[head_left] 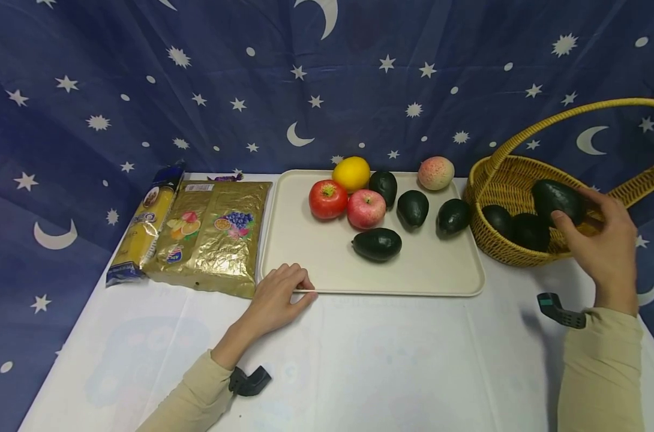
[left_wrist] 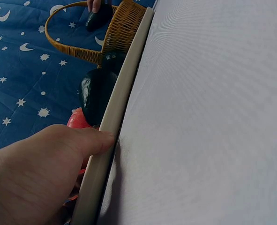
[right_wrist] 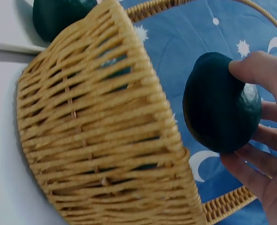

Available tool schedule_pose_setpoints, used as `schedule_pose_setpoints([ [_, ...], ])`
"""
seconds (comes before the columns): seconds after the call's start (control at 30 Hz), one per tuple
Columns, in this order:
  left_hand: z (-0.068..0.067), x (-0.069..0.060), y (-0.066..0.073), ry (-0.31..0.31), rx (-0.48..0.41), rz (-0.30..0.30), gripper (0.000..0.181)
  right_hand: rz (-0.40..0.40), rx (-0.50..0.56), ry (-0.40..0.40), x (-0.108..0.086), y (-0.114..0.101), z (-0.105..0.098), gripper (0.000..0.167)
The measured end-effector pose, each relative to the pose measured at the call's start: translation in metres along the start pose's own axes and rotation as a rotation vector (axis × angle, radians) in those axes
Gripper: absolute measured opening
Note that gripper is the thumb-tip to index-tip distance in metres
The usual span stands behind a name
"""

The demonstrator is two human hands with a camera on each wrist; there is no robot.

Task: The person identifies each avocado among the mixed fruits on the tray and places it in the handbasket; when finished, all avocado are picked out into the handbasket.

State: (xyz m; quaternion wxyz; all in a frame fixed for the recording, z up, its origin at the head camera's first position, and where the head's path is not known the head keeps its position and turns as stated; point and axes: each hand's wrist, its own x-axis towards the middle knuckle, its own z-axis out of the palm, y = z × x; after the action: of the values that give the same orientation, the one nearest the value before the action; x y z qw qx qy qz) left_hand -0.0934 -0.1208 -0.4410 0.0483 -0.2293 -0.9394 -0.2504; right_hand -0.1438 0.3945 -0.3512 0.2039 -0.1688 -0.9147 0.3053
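Observation:
My right hand [head_left: 602, 237] grips a dark green avocado [head_left: 558, 201] between thumb and fingers over the wicker basket [head_left: 502, 249]. In the right wrist view that avocado [right_wrist: 220, 105] is above the basket's rim, apart from it. Two more avocados [head_left: 529, 232] lie inside the basket. My left hand [head_left: 281, 297] holds the near edge of the cream tray [head_left: 327, 282], its thumb [left_wrist: 101, 139] on the outer side. On the tray lie several avocados [head_left: 377, 245], a tomato [head_left: 328, 199], a red apple [head_left: 366, 209], a lemon [head_left: 351, 173] and a peach [head_left: 436, 173].
Left of the tray lie a gold candy bag [head_left: 213, 234] and a yellow-and-blue packet [head_left: 146, 225], with a small purple wrapper [head_left: 227, 177] behind. The basket's tall handle [head_left: 570, 114] arches over it. A starry blue cloth [head_left: 251, 84] hangs behind the white table [head_left: 386, 360].

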Motion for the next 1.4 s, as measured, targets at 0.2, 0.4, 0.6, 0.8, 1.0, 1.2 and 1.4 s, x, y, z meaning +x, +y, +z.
schedule_pose_setpoints([
  [0.2,0.000,0.000,0.000,0.000,0.003,-0.001,0.013,0.075,-0.011,-0.009,0.003,0.011,0.002,0.058],
  [0.4,0.000,0.000,0.000,0.002,0.003,0.006,0.012,0.117,-0.070,-0.034,0.005,0.017,0.005,0.059],
  [0.6,0.000,0.000,0.000,0.001,0.008,0.002,0.012,0.151,-0.087,-0.037,0.007,0.021,0.006,0.060],
  [0.8,0.000,0.000,0.001,-0.003,0.008,0.001,0.012,0.151,-0.112,-0.053,0.008,0.026,0.007,0.062],
  [1.0,0.000,0.000,0.001,-0.001,0.007,0.002,0.012,0.101,-0.106,-0.068,0.008,0.030,0.007,0.063],
  [1.2,0.000,0.000,0.001,-0.002,0.010,0.005,0.012,0.102,-0.136,-0.122,0.012,0.035,0.006,0.065],
  [1.4,0.000,0.000,0.001,-0.001,0.006,0.003,0.012,0.112,-0.146,-0.189,0.014,0.037,0.004,0.067],
])
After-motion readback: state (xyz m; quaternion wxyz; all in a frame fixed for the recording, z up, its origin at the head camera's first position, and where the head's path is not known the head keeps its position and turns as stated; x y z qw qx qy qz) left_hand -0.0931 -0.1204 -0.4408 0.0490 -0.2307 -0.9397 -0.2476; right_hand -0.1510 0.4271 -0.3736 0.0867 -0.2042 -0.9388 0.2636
